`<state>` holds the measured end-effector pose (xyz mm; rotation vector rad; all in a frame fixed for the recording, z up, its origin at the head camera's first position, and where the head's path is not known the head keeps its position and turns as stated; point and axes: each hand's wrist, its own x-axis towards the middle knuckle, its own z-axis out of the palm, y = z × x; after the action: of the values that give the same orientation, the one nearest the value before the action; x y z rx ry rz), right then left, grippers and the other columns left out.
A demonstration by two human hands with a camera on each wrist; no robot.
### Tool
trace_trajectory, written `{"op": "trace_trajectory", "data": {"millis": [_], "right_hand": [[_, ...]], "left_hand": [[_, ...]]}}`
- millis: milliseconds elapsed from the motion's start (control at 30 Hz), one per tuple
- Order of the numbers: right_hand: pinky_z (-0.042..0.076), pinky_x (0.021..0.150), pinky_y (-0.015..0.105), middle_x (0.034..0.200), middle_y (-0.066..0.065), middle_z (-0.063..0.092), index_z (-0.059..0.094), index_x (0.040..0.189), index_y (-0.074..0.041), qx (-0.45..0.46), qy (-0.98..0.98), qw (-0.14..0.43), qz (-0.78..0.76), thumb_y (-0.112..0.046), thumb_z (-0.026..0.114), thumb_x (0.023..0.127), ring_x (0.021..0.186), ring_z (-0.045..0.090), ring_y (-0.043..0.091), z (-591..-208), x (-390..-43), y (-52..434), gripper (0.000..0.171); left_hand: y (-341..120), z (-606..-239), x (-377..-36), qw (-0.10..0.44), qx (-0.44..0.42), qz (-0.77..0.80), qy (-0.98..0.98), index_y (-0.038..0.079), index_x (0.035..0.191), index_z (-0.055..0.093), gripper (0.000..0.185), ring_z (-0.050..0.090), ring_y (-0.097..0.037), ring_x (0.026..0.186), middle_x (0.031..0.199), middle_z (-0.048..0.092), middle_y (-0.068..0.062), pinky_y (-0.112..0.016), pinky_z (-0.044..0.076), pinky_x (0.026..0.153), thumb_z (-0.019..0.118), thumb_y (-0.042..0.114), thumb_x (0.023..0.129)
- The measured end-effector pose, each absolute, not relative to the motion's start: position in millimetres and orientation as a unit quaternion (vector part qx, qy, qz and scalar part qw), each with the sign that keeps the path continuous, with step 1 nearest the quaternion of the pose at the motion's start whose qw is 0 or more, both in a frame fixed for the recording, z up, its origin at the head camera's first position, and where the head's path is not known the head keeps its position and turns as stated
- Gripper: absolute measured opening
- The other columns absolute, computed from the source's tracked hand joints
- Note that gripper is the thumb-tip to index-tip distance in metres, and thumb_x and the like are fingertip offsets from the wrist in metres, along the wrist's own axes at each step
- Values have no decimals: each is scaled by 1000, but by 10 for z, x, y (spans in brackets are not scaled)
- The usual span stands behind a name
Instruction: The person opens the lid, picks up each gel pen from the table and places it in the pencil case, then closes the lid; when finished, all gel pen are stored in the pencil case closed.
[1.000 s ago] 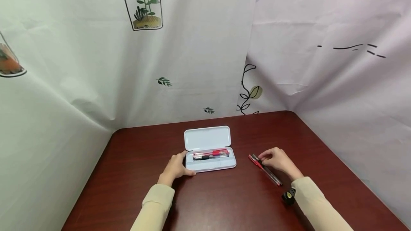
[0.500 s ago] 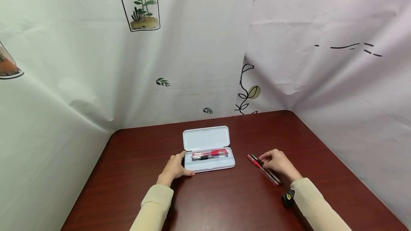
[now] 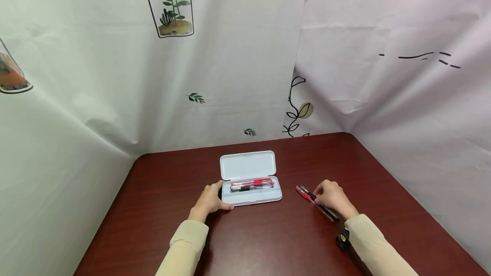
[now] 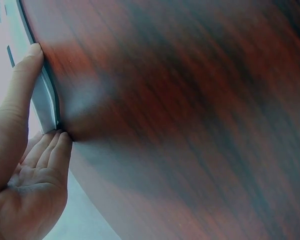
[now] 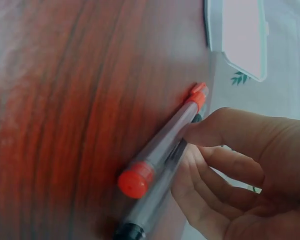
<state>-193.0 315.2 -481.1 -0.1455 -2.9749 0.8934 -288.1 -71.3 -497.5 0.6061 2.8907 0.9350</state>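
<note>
Both hands work low on the dark red-brown wooden table (image 3: 268, 242), toward its middle. On the left, the left hand (image 3: 210, 201) braces the pale blue plastic pencil case (image 3: 251, 182) at that case's left end: in the left wrist view the thumb (image 4: 20, 82) lies straight along the case's rim and the fingertips (image 4: 57, 145) press against its corner, fingers relaxed rather than curled round it. That case lies open with its lid tipped back toward the far edge of the table, and several red and black pens (image 3: 252, 184) lie lengthwise in its tray.

Right of the case and well apart from it, the right hand (image 3: 331, 199) is on two loose pens lying side by side on the table, a clear-barrelled pen with red cap (image 5: 162, 142) and a clear-barrelled pen with black end (image 5: 150, 202) just beside it (both point diagonally toward the near right edge). Its thumb (image 5: 215, 127) and curled fingers (image 5: 210, 192) pinch the pens between them, with the barrels resting on the wood
</note>
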Motion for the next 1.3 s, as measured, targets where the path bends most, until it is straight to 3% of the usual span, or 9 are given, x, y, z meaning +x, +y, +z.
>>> {"op": "trace_trajectory", "data": {"millis": [1300], "right_hand": [[50,62,28,73,0,69,75,82,-7,10,-934,60,352,-2,75,69,67,60,10,-4789,-2287,2916,14]], "left_hand": [[-709,-4996,-2867,22,187,304,934,-3,132,55,90,61,-28,99,118,65,-19,-46,50,92,96,27,58]]}}
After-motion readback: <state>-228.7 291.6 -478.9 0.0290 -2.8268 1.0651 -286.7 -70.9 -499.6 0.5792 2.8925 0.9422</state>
